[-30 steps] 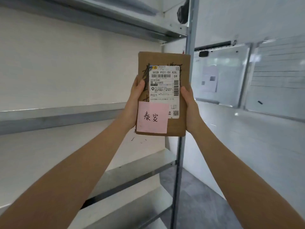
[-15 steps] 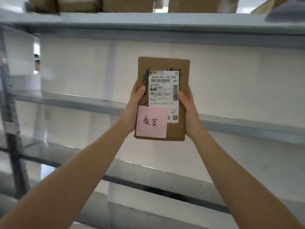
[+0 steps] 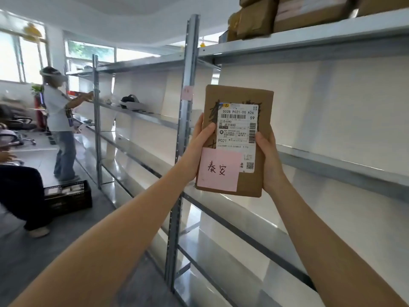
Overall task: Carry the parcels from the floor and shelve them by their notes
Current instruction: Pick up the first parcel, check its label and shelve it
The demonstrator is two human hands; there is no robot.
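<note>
Flat brown cardboard parcel w/ pink note, centre frame: your left hand & right hand clamp its side edges. Looks light, stiff; keep hold at mid-edges, thumbs off note.

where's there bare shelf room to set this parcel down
The shelf right of the upright post, behind the parcel that the left hand and right hand hold, looks bare. The top shelf is crowded with parcels.
</note>
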